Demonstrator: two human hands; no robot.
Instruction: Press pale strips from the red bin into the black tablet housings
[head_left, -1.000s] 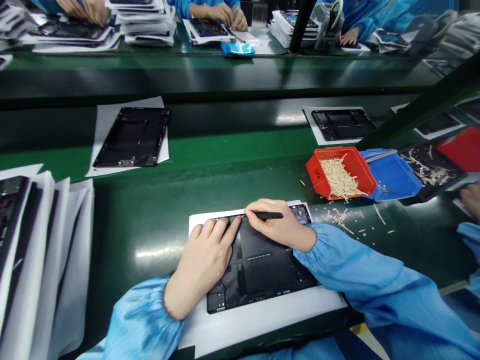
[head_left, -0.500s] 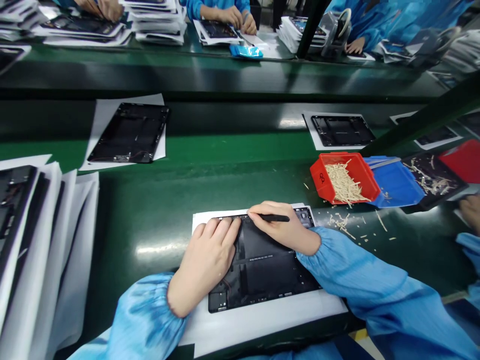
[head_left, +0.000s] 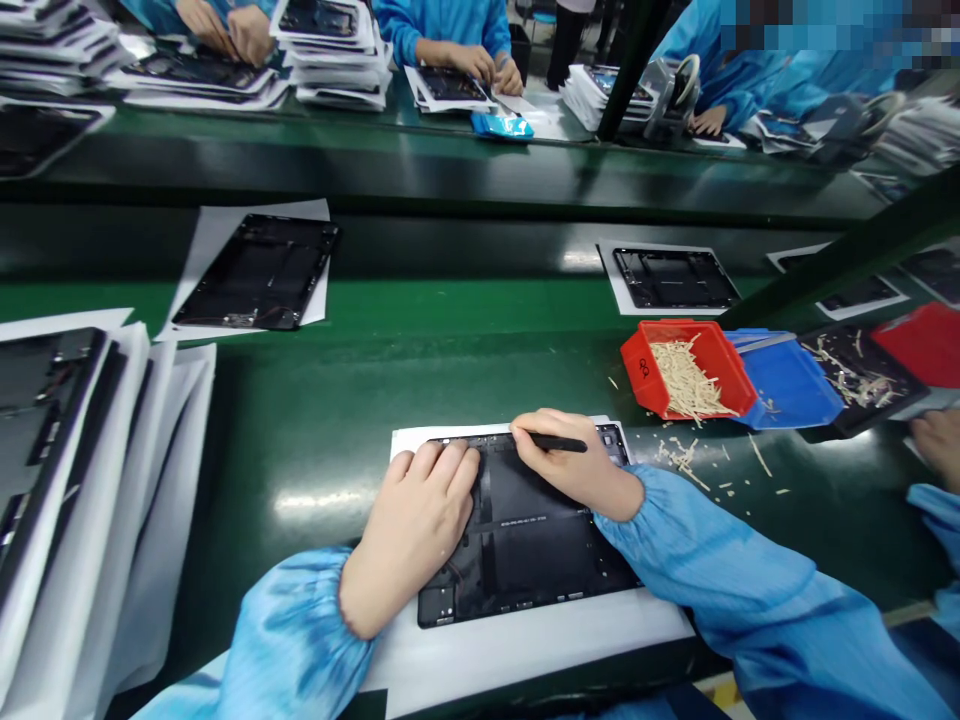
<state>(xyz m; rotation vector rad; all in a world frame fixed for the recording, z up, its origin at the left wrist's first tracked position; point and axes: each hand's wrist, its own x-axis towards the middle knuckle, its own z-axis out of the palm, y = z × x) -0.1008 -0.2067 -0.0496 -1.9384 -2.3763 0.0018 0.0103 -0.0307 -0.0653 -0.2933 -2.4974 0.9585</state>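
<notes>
A black tablet housing point(head_left: 540, 560) lies on white paper point(head_left: 525, 650) in front of me. My left hand point(head_left: 420, 520) rests on its upper left part, fingertips at the far edge; the fingers lie side by side over the housing, and whether they hold anything is hidden. My right hand point(head_left: 566, 460) is closed round a black pen-like tool point(head_left: 559, 442), with its fingertips at the housing's far edge. The tool's tip is hidden by the fingers.
A red tray point(head_left: 637, 370) of pale strips and a blue tray point(head_left: 795, 385) stand right, with loose strips nearby. Stacked housings and paper point(head_left: 112, 520) stand left. Two housings on paper lie farther back. Other people work across the bench; a person's hand point(head_left: 937, 445) shows far right.
My right hand has slid slightly right along the housing's far edge with the tool. My left hand stays on the housing. The camera view has shifted a little.
</notes>
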